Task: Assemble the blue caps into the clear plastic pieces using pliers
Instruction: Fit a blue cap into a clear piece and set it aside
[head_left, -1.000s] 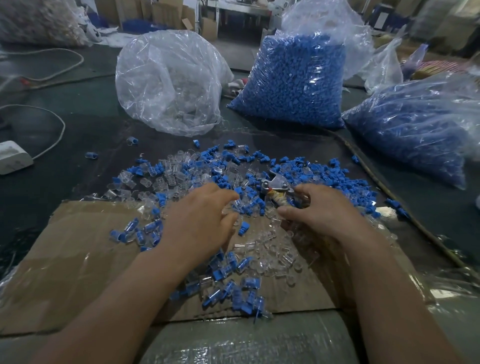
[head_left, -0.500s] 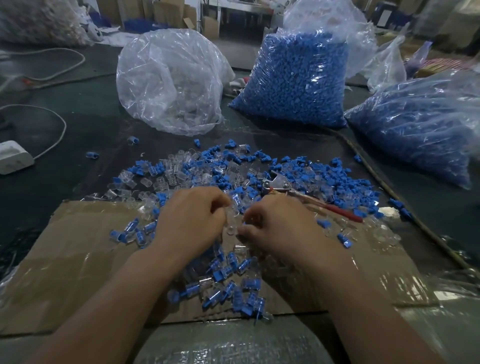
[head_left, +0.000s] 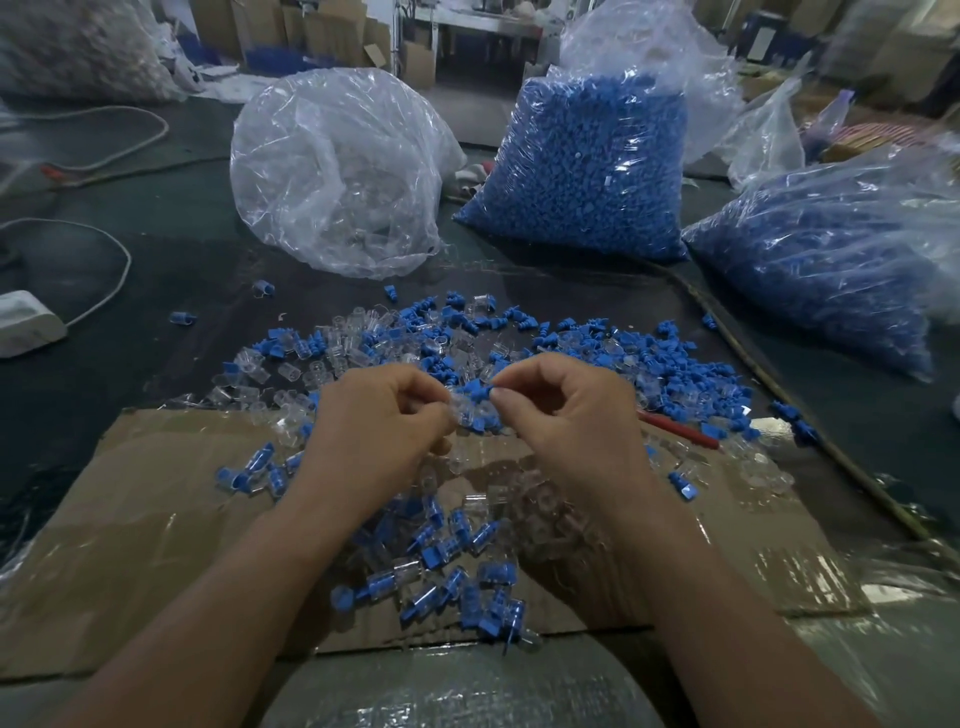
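Above the cardboard (head_left: 156, 493), the left hand (head_left: 384, 421) pinches a clear plastic piece (head_left: 460, 411) and the right hand (head_left: 566, 415) pinches a blue cap (head_left: 478, 389), the two parts touching. Both look light, stiff and slick, best gripped by their sides. The pliers (head_left: 680, 430) lie just beside the right hand.

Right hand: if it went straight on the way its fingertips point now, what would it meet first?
Most likely the clear plastic piece pinched by the left hand: the right hand aims its blue cap leftward at it, almost touching. Depth is hard to judge.
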